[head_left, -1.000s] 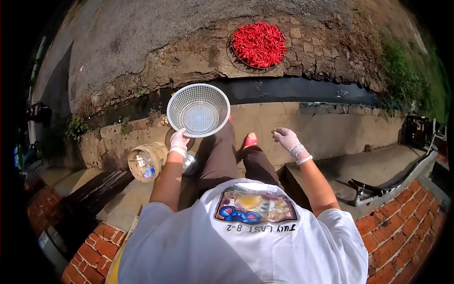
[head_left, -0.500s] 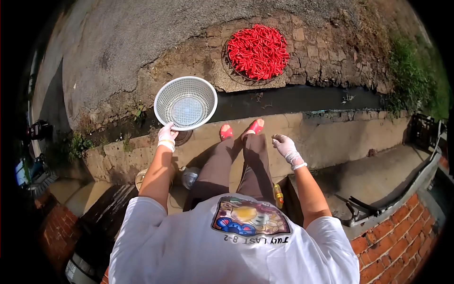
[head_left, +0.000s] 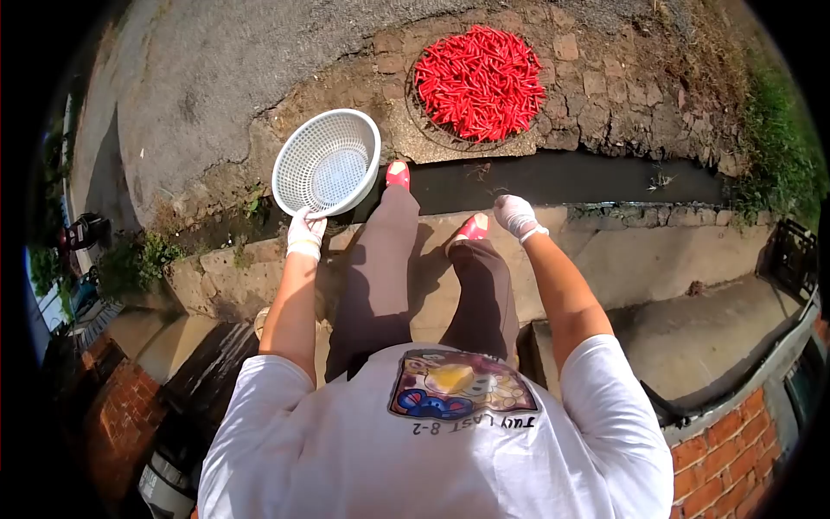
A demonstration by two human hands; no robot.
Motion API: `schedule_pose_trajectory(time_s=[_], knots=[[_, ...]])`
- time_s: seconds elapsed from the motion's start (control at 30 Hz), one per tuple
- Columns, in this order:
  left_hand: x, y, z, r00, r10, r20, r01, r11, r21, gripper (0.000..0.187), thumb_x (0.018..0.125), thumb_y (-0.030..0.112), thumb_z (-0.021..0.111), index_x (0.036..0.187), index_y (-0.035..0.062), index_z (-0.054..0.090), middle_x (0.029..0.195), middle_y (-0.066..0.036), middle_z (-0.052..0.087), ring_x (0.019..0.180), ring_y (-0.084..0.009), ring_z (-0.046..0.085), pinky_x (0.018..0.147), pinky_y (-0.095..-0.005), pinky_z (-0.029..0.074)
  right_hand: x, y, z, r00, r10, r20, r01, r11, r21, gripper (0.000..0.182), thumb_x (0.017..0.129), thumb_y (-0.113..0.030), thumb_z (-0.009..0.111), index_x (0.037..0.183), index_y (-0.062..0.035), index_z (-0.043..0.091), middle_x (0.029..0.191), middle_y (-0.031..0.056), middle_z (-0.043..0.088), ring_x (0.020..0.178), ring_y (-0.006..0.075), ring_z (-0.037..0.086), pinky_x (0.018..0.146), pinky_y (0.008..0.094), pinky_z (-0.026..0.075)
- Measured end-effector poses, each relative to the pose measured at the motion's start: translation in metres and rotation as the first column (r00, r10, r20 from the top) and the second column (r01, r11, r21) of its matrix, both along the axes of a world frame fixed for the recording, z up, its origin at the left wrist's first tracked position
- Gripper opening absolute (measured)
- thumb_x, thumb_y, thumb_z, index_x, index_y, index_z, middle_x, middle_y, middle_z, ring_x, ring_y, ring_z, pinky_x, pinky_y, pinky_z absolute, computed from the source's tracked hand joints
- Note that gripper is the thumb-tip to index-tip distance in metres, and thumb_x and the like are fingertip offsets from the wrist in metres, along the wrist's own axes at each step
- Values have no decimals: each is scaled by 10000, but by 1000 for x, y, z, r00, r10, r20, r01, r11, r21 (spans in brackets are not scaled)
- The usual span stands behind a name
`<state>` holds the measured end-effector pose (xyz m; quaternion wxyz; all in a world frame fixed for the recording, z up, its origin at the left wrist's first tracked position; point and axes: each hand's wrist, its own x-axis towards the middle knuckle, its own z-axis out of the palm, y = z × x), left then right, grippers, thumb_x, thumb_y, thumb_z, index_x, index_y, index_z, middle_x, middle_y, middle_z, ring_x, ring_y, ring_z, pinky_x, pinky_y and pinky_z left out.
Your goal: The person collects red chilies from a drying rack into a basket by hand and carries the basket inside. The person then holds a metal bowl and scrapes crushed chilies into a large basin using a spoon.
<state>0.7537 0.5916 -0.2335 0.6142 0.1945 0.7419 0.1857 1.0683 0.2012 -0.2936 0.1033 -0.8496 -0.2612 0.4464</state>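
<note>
My left hand (head_left: 306, 233), in a thin white glove, grips the near rim of a pale plastic colander basket (head_left: 290, 173). The basket tilts a little, and its perforated wall and bottom show. Out over the edge of the ditch, my right hand (head_left: 515, 214), also gloved, hangs with its fingers curled in and nothing visible in them. Beyond the ditch, a heap of red chili peppers (head_left: 478, 84) lies on a round, flat tray (head_left: 424, 128), of which only the dark rim shows.
A narrow ditch of dark water (head_left: 571, 177) runs across, between the concrete ledge (head_left: 622, 246) and the broken paving. One red shoe (head_left: 398, 174) is over the ditch, the other on the ledge. Grass (head_left: 774, 130) grows at the right; a brick wall (head_left: 722, 450) stands lower right.
One foot has moved forward from the ledge out over the ditch. The basket has shifted slightly left and tilted more. The chili heap appears nearer, and my right hand has moved forward.
</note>
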Motion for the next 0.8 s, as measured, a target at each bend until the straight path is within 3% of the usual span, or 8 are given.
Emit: schedule_pose_trajectory(time_s=[0.17, 0.3, 0.33, 0.43, 0.47, 0.5, 0.7, 0.8], knots=[[51, 54, -20, 999, -49, -7, 49, 999, -7, 172, 883, 182, 568, 985, 43, 577, 959, -101, 649, 887, -244, 632, 797, -387, 540, -1, 51, -27, 968, -231, -96, 234, 972, 18, 226, 826, -262, 574, 924, -104, 703, 961, 154, 678, 943, 345, 634, 856, 393, 500], [126, 100, -57, 986, -165, -37, 165, 986, 9, 185, 892, 176, 558, 1004, 30, 566, 953, -109, 651, 876, -266, 645, 765, -378, 557, -34, 98, -121, 705, -587, -398, 609, 789, -83, 251, 867, -309, 596, 954, -89, 682, 896, 148, 682, 875, 324, 645, 800, 360, 499], [133, 120, -86, 984, -178, 13, 178, 984, -15, 175, 898, 158, 554, 1012, 25, 564, 958, -116, 647, 876, -276, 642, 782, -398, 559, -36, 118, -136, 658, -622, -425, 639, 759, -122, 238, 870, -296, 613, 963, -86, 675, 853, 128, 684, 771, 261, 657, 750, 335, 505], [155, 172, -171, 984, -178, 18, 179, 983, -40, 242, 898, 187, 570, 1076, 32, 516, 1065, -162, 603, 933, -326, 607, 810, -426, 549, -44, 152, -205, 279, -797, -536, 844, 469, -258, 175, 861, -194, 649, 962, -53, 665, 772, 41, 659, 668, 144, 632, 633, 296, 509], [158, 188, -196, 974, -218, 64, 220, 975, -38, 245, 895, 182, 578, 1071, 25, 513, 1056, -179, 601, 953, -328, 609, 813, -432, 560, -48, 162, -234, 246, -796, -553, 872, 431, -234, 130, 903, -239, 630, 916, -110, 627, 752, -18, 620, 605, 105, 592, 539, 276, 445], [185, 189, -198, 971, -236, -28, 236, 972, -22, 228, 898, 140, 563, 1079, 13, 509, 1067, -182, 602, 987, -332, 608, 841, -451, 560, -48, 171, -257, 163, -821, -547, 891, 361, -276, 127, 904, -241, 629, 908, -114, 619, 756, -15, 623, 608, 106, 593, 540, 275, 442], [224, 225, -299, 971, -174, 162, 160, 982, 99, 225, 892, 19, 519, 1104, -57, 506, 1103, -191, 602, 993, -319, 625, 874, -452, 562, -35, 219, -379, -313, -839, -446, 926, -166, -339, 87, 874, -96, 570, 790, -71, 573, 638, 31, 566, 539, 153, 565, 452, 286, 402], [230, 221, -341, 965, -192, 177, 171, 977, 129, 245, 891, 3, 509, 1125, -67, 493, 1113, -203, 594, 1014, -340, 613, 904, -475, 548, -46, 225, -440, -327, -848, -416, 937, -235, -258, 79, 877, -140, 605, 840, -78, 573, 681, 33, 595, 521, 146, 577, 439, 272, 414]])
